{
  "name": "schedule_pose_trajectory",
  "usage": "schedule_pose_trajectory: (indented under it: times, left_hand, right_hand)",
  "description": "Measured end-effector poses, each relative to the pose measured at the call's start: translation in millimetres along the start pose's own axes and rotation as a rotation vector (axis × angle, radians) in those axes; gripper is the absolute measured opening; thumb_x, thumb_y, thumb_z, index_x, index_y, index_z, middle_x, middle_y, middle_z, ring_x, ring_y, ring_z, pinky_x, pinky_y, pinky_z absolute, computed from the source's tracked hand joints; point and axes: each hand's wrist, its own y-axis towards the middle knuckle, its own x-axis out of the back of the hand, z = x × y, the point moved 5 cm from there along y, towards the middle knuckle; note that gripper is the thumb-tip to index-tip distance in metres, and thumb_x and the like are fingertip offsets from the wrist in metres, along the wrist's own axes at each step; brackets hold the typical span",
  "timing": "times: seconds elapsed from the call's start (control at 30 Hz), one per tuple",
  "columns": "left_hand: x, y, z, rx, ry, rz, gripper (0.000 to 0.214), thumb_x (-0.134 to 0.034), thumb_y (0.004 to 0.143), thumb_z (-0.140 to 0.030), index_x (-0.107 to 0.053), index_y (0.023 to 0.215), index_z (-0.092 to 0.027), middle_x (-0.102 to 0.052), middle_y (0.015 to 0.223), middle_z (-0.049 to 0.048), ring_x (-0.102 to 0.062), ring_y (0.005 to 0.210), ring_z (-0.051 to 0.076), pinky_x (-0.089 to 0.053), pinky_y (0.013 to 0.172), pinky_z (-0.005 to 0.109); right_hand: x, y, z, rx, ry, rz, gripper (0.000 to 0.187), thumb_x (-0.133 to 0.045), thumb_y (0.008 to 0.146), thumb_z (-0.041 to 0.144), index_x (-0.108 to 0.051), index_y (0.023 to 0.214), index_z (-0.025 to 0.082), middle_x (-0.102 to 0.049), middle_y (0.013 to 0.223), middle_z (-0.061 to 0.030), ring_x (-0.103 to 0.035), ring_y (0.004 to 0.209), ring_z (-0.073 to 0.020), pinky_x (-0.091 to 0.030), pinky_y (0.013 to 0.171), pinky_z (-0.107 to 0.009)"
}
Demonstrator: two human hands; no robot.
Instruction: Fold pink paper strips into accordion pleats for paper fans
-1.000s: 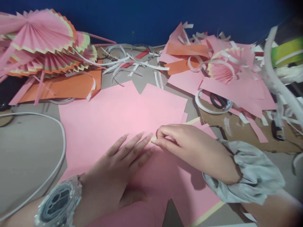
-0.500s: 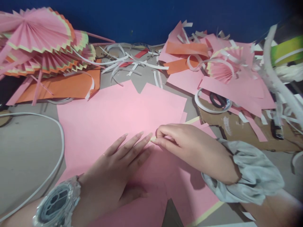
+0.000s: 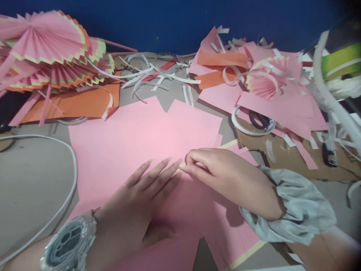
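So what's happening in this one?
A person works on a large pink sheet lying on the table. The left hand lies flat on it, fingers stretched forward. The right hand pinches a thin pale strip beside the left fingertips. Pleated paper fans sit at the far left; a tape ring and paper scraps lie to the right.

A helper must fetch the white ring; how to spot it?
Find the big pink sheet. Off its far right corner lies the white ring, partly under pink strips. It is a closed hoop around a black loop; nearby white curls are loose.
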Motion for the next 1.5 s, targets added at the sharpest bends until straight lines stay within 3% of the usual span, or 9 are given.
schedule_pose_trajectory:
  times: [0.6,1.17,1.33,1.5]
  left_hand:
    - [0.8,0,0,0.011,-0.008,-0.011,0.076,-0.029,0.083,-0.062,-0.023,0.139,-0.01,-0.017,0.147,0.0093,-0.012,0.135,0.026,-0.008,0.108,0.042]
    - [-0.3,0,1,0.026,-0.031,0.012,0.077,-0.038,0.083,-0.056,-0.014,0.141,-0.011,-0.011,0.149,0.0074,-0.008,0.135,0.026,-0.005,0.109,0.042]
    - [0.9,4,2,0.039,-0.051,0.043,0.08,-0.035,0.08,-0.061,-0.012,0.141,-0.013,-0.011,0.149,0.0052,-0.009,0.135,0.025,-0.003,0.109,0.042]
    - [5.5,7,3,0.049,-0.017,0.016,0.08,-0.034,0.079,-0.063,-0.02,0.14,-0.013,-0.016,0.148,0.0056,-0.015,0.134,0.025,-0.006,0.107,0.039]
  right_hand:
    - [1,0,2,0.0,-0.003,-0.029,0.026,-0.039,0.088,0.028,-0.043,0.064,0.019,-0.049,0.062,0.0037,-0.04,0.055,-0.0101,-0.022,0.052,-0.025]
    - [2,-1,5,0.008,-0.033,-0.039,0.029,-0.034,0.09,0.027,-0.045,0.064,0.018,-0.053,0.063,0.0011,-0.045,0.056,-0.0109,-0.023,0.052,-0.025]
    - [2,-3,6,0.037,-0.118,-0.067,0.029,-0.031,0.09,0.02,-0.042,0.064,0.018,-0.054,0.063,0.0011,-0.049,0.057,-0.0108,-0.028,0.054,-0.025]
    - [4,-8,18,0.052,-0.355,-0.179,0.022,-0.035,0.086,0.016,-0.05,0.07,0.018,-0.06,0.068,-0.0027,-0.055,0.064,-0.0169,-0.031,0.06,-0.03]
